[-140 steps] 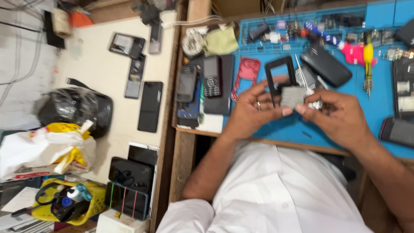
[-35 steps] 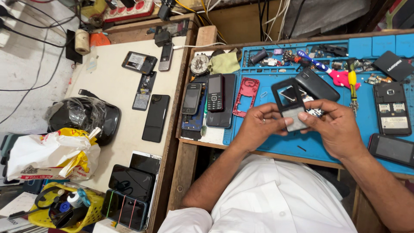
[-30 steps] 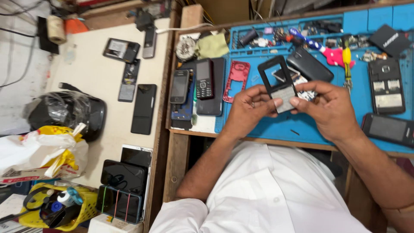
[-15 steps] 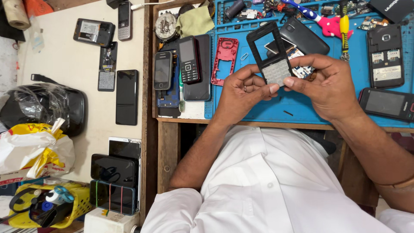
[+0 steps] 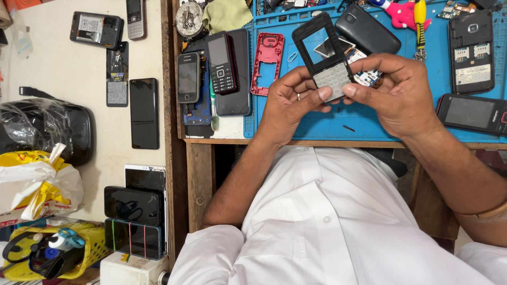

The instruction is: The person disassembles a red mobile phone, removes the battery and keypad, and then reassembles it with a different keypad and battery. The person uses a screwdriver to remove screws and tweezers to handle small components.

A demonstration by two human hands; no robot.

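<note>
At the far left we are seeing a yellow plastic bag (image 5: 37,177) lying beside a dark bundle wrapped in clear film (image 5: 47,129). Near them, a black smartphone (image 5: 144,112) is resting face up on the pale table (image 5: 79,63). Moving right, a small bar phone (image 5: 188,77) and a black keypad phone (image 5: 222,62) are lying side by side at the edge of the blue work mat (image 5: 317,124), with a red phone frame (image 5: 266,63) just beside them. Our left hand (image 5: 288,103) is grasping the black phone front cover (image 5: 325,58) from the left, thumb pressing on its grey keypad. Our right hand (image 5: 393,92) is gripping the same cover from the right, above the mat. At the far right a dark phone (image 5: 471,113) is lying flat.
</note>
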